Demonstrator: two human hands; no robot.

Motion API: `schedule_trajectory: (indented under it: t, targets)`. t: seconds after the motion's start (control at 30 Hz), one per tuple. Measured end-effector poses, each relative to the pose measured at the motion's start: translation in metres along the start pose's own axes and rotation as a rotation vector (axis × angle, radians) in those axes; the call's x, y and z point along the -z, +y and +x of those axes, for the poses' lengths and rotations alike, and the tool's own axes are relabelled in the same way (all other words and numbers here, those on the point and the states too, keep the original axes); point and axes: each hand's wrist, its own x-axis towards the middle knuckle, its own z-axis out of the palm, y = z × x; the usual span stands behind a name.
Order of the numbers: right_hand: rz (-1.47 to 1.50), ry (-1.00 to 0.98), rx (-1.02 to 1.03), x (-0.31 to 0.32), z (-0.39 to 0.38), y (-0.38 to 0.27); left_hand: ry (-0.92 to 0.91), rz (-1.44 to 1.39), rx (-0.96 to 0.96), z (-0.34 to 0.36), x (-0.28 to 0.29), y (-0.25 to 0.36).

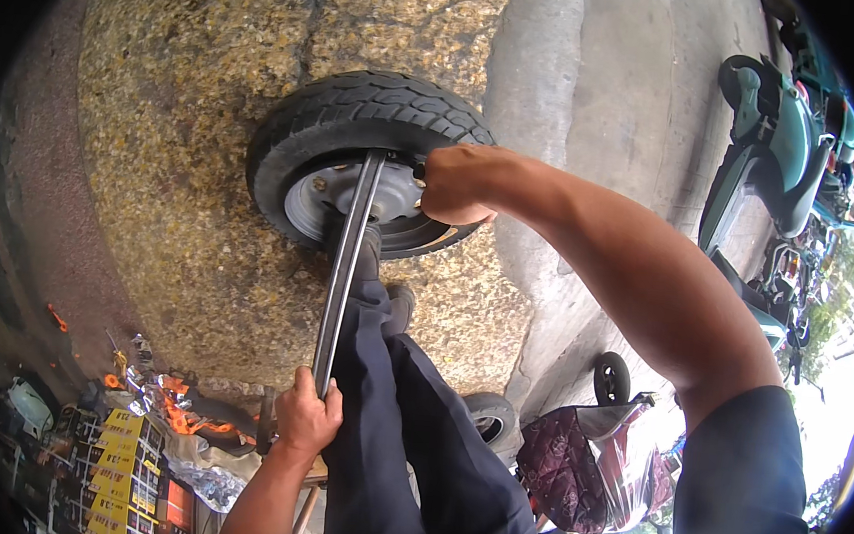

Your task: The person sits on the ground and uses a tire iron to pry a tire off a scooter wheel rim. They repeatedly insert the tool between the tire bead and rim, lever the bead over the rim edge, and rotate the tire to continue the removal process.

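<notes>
A black tyre (388,105) lies on the ground in front of me, round a grey metal wheel rim (314,201). My left hand (306,414) is wrapped round the near end of a long steel tyre lever (344,273). The lever's far end is tucked in between the tyre's bead and the rim, at the far side of the wheel. At the tyre's right inner edge my right hand (460,183) is closed in a fist. A small dark end shows beside its fingers; what it grips is mostly hidden. My foot (368,247) is at the wheel's near edge, under the lever.
Yellow boxes (120,474) are stacked at the lower left, near orange and silver wrappers (180,408). Another tyre (491,420) lies behind my legs. A scooter with a maroon quilted cover (564,469) stands at the lower right; a green scooter (788,145) is parked far right.
</notes>
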Motion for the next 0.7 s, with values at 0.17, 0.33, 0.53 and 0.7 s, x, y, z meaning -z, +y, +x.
schedule_trajectory:
  t: [0.17, 0.33, 0.53, 0.7]
  targets:
    - [0.094, -0.051, 0.005, 0.005, 0.004, -0.001, -0.001, -0.013, 0.003, 0.001, -0.002, -0.001]
    - [0.093, -0.052, 0.024, 0.007, 0.005, 0.001, -0.004, -0.016, 0.013, 0.001, -0.003, -0.002]
    - [0.033, -0.060, 0.081, 0.006, -0.003, 0.003, -0.003, -0.021, 0.004, 0.000, -0.003, -0.002]
    - [0.067, -0.038, 0.080, 0.005, -0.005, 0.001, -0.008, -0.032, 0.008, -0.001, -0.003, -0.003]
